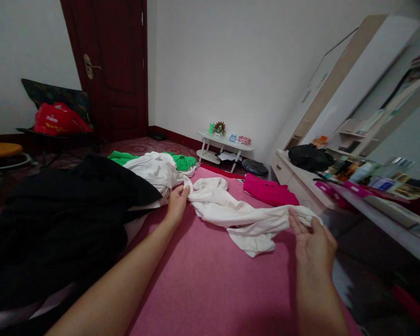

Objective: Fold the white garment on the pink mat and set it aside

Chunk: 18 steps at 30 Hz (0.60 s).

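A crumpled white garment point(238, 210) stretches between my two hands over a pink bed cover point(203, 270). My left hand point(178, 203) pinches its left end, close to a heap of white cloth point(154, 168). At the other end, my right hand point(311, 235) grips a narrow part, perhaps a sleeve, between thumb and fingers. One flap of the garment hangs down in the middle toward the cover. Its exact kind cannot be made out. Behind it lies a folded magenta garment point(269, 190).
A large black cloth pile point(63, 224) covers the left side. Green cloth point(184, 162) lies beside the white heap. On the right stands a dresser point(283, 168) with a black bag point(311, 157) and bottles. Farther back are a small white table point(227, 141) and a door point(115, 70).
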Tool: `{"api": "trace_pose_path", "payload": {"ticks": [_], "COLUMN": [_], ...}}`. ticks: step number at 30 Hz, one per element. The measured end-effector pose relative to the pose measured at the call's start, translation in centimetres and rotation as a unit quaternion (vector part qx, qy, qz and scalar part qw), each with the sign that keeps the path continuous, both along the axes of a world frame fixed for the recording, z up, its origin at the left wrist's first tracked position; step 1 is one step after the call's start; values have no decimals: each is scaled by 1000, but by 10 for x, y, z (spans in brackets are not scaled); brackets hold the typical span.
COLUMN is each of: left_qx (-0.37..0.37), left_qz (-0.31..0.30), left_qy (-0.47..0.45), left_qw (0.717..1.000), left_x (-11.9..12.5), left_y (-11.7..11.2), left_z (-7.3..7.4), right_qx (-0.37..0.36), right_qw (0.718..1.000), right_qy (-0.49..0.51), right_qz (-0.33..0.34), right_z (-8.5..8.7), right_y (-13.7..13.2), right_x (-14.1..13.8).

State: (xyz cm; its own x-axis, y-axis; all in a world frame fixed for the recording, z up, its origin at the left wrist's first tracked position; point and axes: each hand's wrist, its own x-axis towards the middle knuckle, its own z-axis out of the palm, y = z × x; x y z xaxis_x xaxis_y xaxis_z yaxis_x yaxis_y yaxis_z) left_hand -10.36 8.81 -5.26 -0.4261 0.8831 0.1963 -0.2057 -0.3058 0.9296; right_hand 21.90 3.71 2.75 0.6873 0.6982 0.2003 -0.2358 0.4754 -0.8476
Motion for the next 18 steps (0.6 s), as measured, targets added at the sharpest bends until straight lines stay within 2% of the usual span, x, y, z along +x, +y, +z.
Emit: {"api": "trace_pose_path", "payload": {"ticks": [3,6,8,10,11,12,13,14,15,16,17,18], "left_qx": [5,81,131,157,161,160,154,148,140,132,124,117], "left_qz": [54,127,142,123,104,81,58,37,17,0,-16,-29], "left_qy": [-124,-230,-246,-236,-224,-210,-194,-181,-172,-166,-164,-167], "left_qw": [991,961,950,951,956,961,967,972,975,977,978,979], "left_x": [-5,-10,-9,-4,-1,3,7,10,13,14,15,15], "left_y": [0,-2,-5,-10,-13,-16,-18,-20,-21,-22,-23,-23], "left_z": [12,30,42,53,57,60,62,64,64,65,65,65], "right_qx": [31,79,100,100,89,65,29,-19,-72,-119,-147,-146], "right_qw": [999,994,990,990,993,997,994,971,917,836,741,652], "right_qy": [32,45,34,20,6,-23,-68,-131,-205,-277,-346,-392], "right_qz": [-14,-56,-89,-99,-74,-15,78,198,336,458,557,632], "right_z": [1,12,23,34,40,45,51,56,61,66,69,72], "right_y": [-1,-6,-9,-15,-21,-29,-40,-54,-69,-84,-98,-108], "right_x": [4,4,1,-4,-8,-14,-21,-30,-41,-53,-64,-75]}}
